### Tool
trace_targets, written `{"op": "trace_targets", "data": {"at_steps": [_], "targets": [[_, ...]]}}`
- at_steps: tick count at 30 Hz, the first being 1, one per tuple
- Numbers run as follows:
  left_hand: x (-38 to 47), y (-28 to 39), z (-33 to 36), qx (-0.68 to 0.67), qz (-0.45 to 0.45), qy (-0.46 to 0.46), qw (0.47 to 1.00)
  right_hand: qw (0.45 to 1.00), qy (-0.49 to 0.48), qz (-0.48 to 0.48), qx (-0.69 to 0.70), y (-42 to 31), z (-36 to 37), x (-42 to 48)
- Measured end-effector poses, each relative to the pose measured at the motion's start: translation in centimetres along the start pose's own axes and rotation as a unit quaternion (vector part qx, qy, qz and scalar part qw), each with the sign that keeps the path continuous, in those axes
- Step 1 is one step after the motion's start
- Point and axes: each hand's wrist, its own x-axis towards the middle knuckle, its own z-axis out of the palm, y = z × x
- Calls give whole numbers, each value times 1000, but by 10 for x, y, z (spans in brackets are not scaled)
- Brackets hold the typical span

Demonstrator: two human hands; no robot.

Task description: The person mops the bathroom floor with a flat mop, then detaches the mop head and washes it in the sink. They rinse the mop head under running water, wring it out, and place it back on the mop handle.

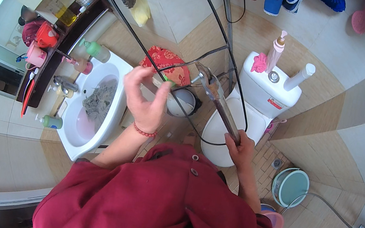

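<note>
My right hand (241,147) is closed around a rusty metal handle (223,112). A worn metal clamp with a bolt (206,80) sits at its upper end. It joins a long black wire frame (216,24), which looks like a dust mop frame, with thin cross braces. My left hand (146,100), with a red bead bracelet at the wrist, is raised beside the frame's left side, thumb and fingers apart. Whether it touches the wire I cannot tell. A soaked grey shaggy cloth (100,99) lies in the white washbasin (116,117) to my left.
Ahead stands a white toilet (264,88) with bottles on its tank. Between basin and toilet are a round bin (181,103) and a red patterned cloth (169,64). A bucket (290,187) is on the right. Toiletries fill a dark shelf (67,42). Clothes hang at the top.
</note>
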Motion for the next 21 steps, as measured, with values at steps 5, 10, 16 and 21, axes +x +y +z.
{"op": "trace_targets", "data": {"at_steps": [5, 10, 16, 21], "targets": [[-14, -9, -8, -314, -335, -79, 885, 1000, -12, 5, -2, -5, 3, 2], [-4, -15, -18, -316, -390, 14, 865, 996, -71, -39, -31, -12, 18, 10], [17, -30, -97, -96, -287, -60, 951, 982, -180, -35, -45, -27, 38, 0], [11, -30, -161, 84, -314, -111, 939, 955, -293, -6, 37, -42, 61, -19]]}}
